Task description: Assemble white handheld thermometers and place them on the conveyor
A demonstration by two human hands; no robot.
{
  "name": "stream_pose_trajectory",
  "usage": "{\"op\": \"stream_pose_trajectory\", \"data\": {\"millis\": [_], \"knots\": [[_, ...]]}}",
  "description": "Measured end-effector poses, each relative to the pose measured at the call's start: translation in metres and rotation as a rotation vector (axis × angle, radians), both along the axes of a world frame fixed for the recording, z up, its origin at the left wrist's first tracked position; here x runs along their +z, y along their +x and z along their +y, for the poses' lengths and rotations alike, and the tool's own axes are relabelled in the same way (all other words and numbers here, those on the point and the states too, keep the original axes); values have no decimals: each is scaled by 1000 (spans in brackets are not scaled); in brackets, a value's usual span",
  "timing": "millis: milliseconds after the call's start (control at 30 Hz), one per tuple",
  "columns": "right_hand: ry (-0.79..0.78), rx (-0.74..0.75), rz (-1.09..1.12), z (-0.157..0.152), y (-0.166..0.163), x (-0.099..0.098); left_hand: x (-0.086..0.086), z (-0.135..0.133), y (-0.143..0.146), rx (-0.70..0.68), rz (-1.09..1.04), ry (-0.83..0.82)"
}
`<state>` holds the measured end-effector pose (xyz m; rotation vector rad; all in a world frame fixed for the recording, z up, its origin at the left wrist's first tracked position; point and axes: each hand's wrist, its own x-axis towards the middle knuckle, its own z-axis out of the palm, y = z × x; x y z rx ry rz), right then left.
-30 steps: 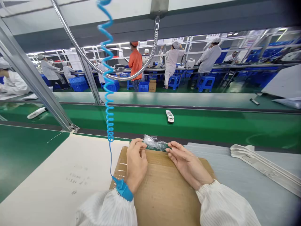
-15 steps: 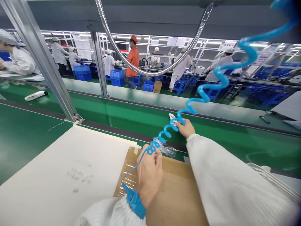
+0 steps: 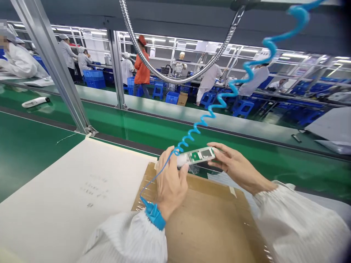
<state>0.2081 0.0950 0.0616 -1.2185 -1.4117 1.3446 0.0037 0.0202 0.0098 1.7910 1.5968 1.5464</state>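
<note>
Both my hands hold a small white open device (image 3: pixel 196 156) with a green circuit board showing, level above the far edge of a brown cardboard sheet (image 3: pixel 203 219). My left hand (image 3: pixel 171 180) grips its left end with curled fingers. My right hand (image 3: pixel 236 166) pinches its right end. A blue coiled cord (image 3: pixel 219 106) runs from the blue strap on my left wrist (image 3: pixel 155 215) up to the right. A crumpled clear plastic bag (image 3: pixel 195 169) lies just under the device, mostly hidden.
A white paper sheet (image 3: pixel 68 190) lies left of the cardboard. The green conveyor belt (image 3: pixel 137 129) runs across beyond, with a white device (image 3: pixel 35 102) on it at far left. A slanted metal post (image 3: pixel 52 69) and a hanging flexible metal hose (image 3: pixel 175 78) stand ahead. Several people work at benches behind.
My right hand reached out to the belt, took the white device and brought it back over the cardboard. My left hand let go of the plastic bag and now grips the device's left end.
</note>
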Motion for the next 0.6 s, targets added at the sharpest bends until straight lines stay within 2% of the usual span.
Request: {"op": "stream_pose_trajectory", "data": {"millis": [67,133,200,233,300,400,467,533,600], "knots": [[-13,44,-16,-25,5,1,3,-2,0,-205,-49,-134],[7,48,-48,-43,7,-3,6,-5,1,-483,-120,-384],[94,-1,-153,-53,8,-8,7,-7,3,-641,-172,-573],[177,-38,-236,-56,8,-10,8,-8,4,-649,-177,-603],[412,-84,-420,-59,9,-14,8,-9,6,-581,-153,-562],[774,-59,-731,-57,10,-17,9,-10,7,-499,-55,-501],[956,-66,-963,-56,7,-18,8,-9,7,-470,-21,-508],[1071,-72,-1114,-54,3,-20,7,-6,5,-406,-36,-529],[1093,-36,-1121,-52,-4,-21,6,-1,2,-267,-84,-525]]}}
